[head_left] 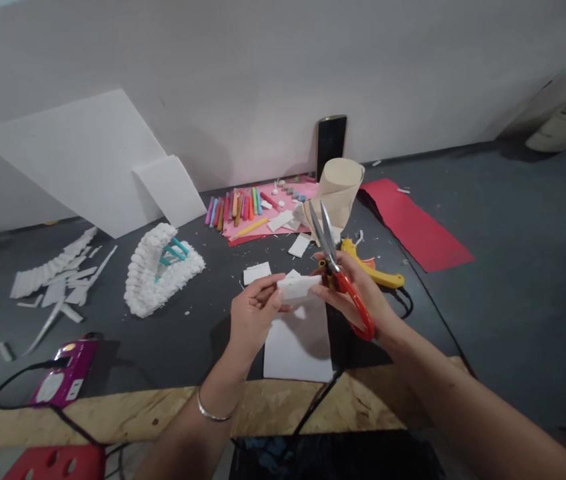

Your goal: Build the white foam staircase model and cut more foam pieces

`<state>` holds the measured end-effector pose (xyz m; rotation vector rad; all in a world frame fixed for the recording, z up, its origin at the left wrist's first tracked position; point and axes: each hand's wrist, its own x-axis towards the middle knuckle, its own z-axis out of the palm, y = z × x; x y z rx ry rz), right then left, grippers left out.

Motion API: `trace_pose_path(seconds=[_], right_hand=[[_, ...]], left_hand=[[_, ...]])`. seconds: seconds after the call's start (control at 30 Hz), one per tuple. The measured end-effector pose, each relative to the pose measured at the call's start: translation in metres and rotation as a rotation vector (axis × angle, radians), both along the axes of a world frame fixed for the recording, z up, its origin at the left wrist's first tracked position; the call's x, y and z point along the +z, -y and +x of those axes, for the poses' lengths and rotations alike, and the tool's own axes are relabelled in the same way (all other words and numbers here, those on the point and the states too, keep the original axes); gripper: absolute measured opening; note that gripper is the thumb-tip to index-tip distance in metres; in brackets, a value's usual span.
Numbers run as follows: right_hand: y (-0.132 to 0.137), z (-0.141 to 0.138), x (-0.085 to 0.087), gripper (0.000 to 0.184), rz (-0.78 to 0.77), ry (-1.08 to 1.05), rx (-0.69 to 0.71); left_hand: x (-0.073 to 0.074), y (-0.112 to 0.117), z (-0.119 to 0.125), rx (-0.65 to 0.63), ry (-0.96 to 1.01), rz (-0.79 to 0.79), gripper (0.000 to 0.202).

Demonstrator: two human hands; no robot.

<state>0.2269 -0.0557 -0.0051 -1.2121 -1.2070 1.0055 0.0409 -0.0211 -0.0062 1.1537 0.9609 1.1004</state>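
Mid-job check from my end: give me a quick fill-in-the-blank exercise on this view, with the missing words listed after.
1. The right hand holds the red-handled ____.
2. The left hand pinches a small ____ piece.
3. Of the two hands, the glue gun lies nearer the ____ one.
4. The phone stands against the ____.

Missing words: scissors; white; right; wall.

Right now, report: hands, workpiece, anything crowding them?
Left fingers, right fingers on white piece; right also holds scissors. Sheet beneath. Glue gun crowds right fingers.
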Motion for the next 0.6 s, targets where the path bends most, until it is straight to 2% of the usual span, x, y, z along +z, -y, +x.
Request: trace_pose_path(seconds=[0.17,0.27,0.37,0.43,0.53,0.6], right_hand=[[0.002,0.001,0.001,0.043,-0.009,-0.039,0.012],[0.004,0.001,0.000,0.045,0.024,-0.044,0.019],[0.004,0.001,-0.004,0.044,0.068,-0.027,-0.002],[0.004,0.000,-0.007,0.040,0.092,0.013,-0.032],[0.006,-0.001,-0.011,0.035,0.168,0.166,-0.028],[0.007,-0.001,-0.012,0.035,0.257,0.313,-0.026]], left_hand=[[-0.003,0.000,-0.002,-0.042,0.005,0.008,0.033],[-0.003,-0.001,-0.002,-0.088,0.032,-0.042,0.036],[0.000,-0.003,-0.002,-0.170,0.085,-0.165,0.041],[0.002,-0.005,-0.003,-0.284,0.138,-0.285,0.050],[0.004,-0.006,-0.005,-0.468,0.211,-0.466,0.057],[0.005,-0.007,-0.007,-0.510,0.243,-0.546,0.051]])
